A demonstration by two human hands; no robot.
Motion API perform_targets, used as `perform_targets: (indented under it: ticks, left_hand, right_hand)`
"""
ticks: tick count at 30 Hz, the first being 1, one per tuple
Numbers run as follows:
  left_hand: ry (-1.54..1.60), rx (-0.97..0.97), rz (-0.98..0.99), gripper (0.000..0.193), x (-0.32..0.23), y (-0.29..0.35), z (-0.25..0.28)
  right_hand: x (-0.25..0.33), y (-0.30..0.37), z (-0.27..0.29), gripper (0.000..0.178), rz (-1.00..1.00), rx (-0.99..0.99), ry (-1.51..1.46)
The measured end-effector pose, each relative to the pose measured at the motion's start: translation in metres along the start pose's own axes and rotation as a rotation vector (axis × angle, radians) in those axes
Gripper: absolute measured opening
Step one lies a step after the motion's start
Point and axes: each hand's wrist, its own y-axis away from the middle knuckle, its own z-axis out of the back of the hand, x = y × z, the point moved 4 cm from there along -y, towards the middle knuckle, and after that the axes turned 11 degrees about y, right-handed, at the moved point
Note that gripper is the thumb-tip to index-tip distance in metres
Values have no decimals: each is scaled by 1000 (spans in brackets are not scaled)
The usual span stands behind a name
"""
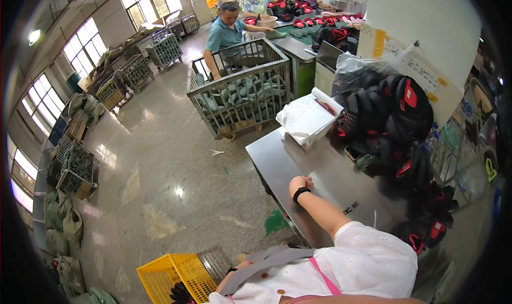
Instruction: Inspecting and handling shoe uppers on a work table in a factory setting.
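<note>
My right hand (301, 185), with a black band at the wrist, rests on the bare metal tabletop (277, 154) near its left edge. Its fingers are curled in and nothing shows in them. My left hand (244, 264) is low in the view beside a yellow plastic basket (198, 276), mostly covered by a grey cloth (266, 262); its fingers are hidden. Small metal nippers (351, 208) lie on the table beside my right forearm. Farther back is a stack of papers (306, 117) with red pens (325, 105) on top.
Black and red shoe uppers (373, 109) are heaped along the table's right side, by a pillar. Beyond the table, a person in a teal shirt (224, 37) reaches into a metal cage cart (240, 101) of green shoe lasts. More carts (77, 168) and green sacks (61, 224) line the left wall.
</note>
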Motion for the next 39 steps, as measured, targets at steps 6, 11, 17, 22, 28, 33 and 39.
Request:
perform_targets:
  ticks: [6, 11, 17, 22, 28, 33, 39]
  left_hand:
    - [168, -108, -218, 26, -22, 2, 14]
    - [289, -206, -395, 25, -37, 9, 35]
    - [351, -340, -608, 23, -54, 31, 78]
    - [457, -414, -805, 22, -70, 43, 96]
    - [638, -487, -1042, 20, -80, 49, 111]
    - [736, -521, -1243, 19, -97, 58, 126]
    - [1096, -631, -1433, 17, -74, 75, 131]
  right_hand:
    - [-1, -3, 1, 53, -8, 71, -29]
    - [-6, -2, 1, 48, -37, 68, -96]
    - [-7, 5, 4, 47, -41, 30, -122]
    - [-14, 9, 1, 40, -30, -57, -148]
    - [-10, 13, 1, 38, -36, -59, -102]
    - [-10, -5, -23, 34, -39, -52, -45]
    - [4, 0, 5, 34, -45, -42, -101]
